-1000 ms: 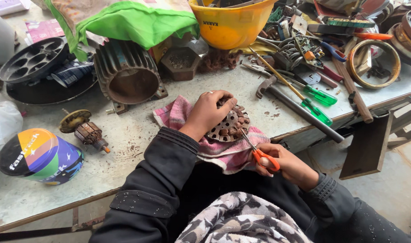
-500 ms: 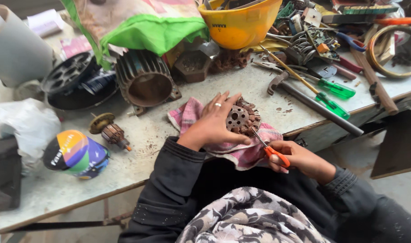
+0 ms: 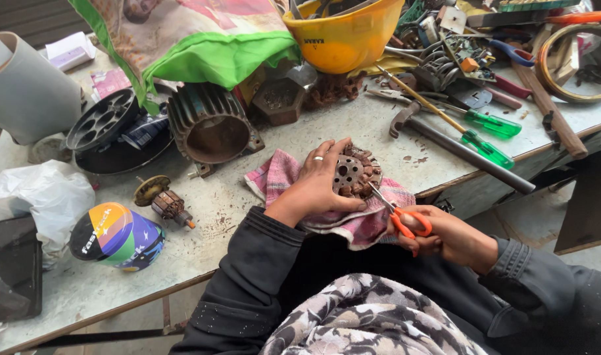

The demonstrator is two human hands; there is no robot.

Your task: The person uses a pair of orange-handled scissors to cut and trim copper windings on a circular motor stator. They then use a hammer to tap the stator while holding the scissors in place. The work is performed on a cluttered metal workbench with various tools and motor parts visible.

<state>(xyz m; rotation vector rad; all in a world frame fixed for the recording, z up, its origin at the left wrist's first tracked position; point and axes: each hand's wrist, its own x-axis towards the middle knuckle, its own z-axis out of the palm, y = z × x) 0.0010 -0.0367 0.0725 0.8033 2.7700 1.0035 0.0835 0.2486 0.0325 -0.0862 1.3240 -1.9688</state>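
A round rusty wound motor core (image 3: 355, 175) lies on a pink checked cloth (image 3: 279, 177) at the near edge of the workbench. My left hand (image 3: 320, 184), a ring on one finger, presses down on the core's left side and holds it. My right hand (image 3: 445, 235) grips orange-handled scissors (image 3: 398, 213) just off the bench edge. Their blades point up-left and touch the core's lower right rim.
A ribbed motor housing (image 3: 208, 128), a small rotor (image 3: 162, 200), a colourful round tin (image 3: 116, 236) and a phone (image 3: 16, 266) lie to the left. A yellow hard hat (image 3: 343, 39), two green screwdrivers (image 3: 488, 135), a hammer (image 3: 458, 148) and clutter fill the back and right.
The view has shifted, so the bench sits further right in frame. My left hand has spread flatter over the core. The scissors stay at the core's lower right edge.
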